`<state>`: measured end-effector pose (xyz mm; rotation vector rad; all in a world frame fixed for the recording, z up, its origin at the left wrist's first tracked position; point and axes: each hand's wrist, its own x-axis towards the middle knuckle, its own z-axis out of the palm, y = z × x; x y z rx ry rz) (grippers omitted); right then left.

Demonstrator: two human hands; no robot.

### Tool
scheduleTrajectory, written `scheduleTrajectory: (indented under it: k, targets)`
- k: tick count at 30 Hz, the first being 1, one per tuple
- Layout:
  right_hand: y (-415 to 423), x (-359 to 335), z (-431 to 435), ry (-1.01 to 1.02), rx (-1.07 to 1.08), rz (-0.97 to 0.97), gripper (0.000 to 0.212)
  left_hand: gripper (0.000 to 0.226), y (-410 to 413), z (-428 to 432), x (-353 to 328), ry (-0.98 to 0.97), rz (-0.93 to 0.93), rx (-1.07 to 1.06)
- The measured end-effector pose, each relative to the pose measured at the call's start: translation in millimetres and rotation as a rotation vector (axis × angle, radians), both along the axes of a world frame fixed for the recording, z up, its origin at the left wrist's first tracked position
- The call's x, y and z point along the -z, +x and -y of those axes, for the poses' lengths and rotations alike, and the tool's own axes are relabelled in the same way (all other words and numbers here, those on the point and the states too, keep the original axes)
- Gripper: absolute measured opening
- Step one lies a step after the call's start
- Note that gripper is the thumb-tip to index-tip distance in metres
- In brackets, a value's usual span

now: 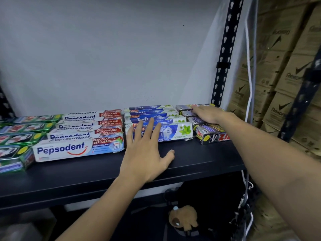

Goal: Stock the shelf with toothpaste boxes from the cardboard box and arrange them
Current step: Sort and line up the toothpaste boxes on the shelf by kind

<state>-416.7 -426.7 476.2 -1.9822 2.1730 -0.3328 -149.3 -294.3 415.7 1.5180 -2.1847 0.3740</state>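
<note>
1. Stocking looks largely done. The black metal shelf (199, 159) carries four groups of toothpaste boxes, in rows running from its back edge toward the front, and neither hand carries a box. The cardboard box they come from is not in view, so I cannot tell whether any remain to unload.
2. What seems left is arranging. The rows end at unequal depths, and a wide strip along the shelf's front edge is bare.
3. At the left end, green cardboard toothpaste boxes (22, 136) lie flat and run out of view.
4. Next to them, white-and-red Pepsodent boxes (78, 148) lie in stepped rows, the front one nearest the front edge.
5. At mid shelf are blue-and-white Safi boxes (173, 132) with mint leaves printed at their right ends. The front one is scuffed along its lower edge.
6. Near the back right corner sit dark grey-and-black Zact boxes (212, 134). The front one seems slightly askew.
7. The left hand (147, 153) is open, with fingers straight and spread. Its fingertips lie on the front Safi box, its thumb reaches out over bare shelf, and it holds nothing.
8. The right hand (208, 113) lies palm down and flat on top of the Zact boxes, fingers stretched toward the back edge. It looks to be pressing on the boxes, not gripping one.
9. Beyond the right end stand a black perforated upright (225, 49) and stacked brown cartons (286, 75).
</note>
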Motion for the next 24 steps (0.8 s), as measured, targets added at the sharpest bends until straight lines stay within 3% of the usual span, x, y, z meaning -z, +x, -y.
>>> scheduleTrajectory:
  k: [2, 9, 17, 22, 24]
  targets:
    - [-0.5, 0.8, 5.5, 0.005, 0.026, -0.016, 0.088, 0.088, 0.3, 0.3, 0.0, 0.003, -0.002, -0.002]
    - [-6.3, 6.3, 17.4, 0.002, 0.014, -0.044, 0.091, 0.088, 0.2, -0.3, -0.4, 0.029, -0.011, 0.011]
    - [-3.1, 1.3, 16.0, 0.002, 0.019, -0.015, 0.073, 0.087, -0.6, -2.5, -1.3, 0.024, -0.012, 0.003]
    - [-6.2, 0.6, 20.0, -0.003, -0.003, -0.009, 0.072, 0.085, -0.8, -2.7, -1.3, 0.016, -0.019, 0.004]
    - [-3.9, -5.7, 6.4, -0.007, -0.040, 0.004, 0.061, 0.085, -0.9, -2.9, -1.7, 0.012, -0.019, 0.004]
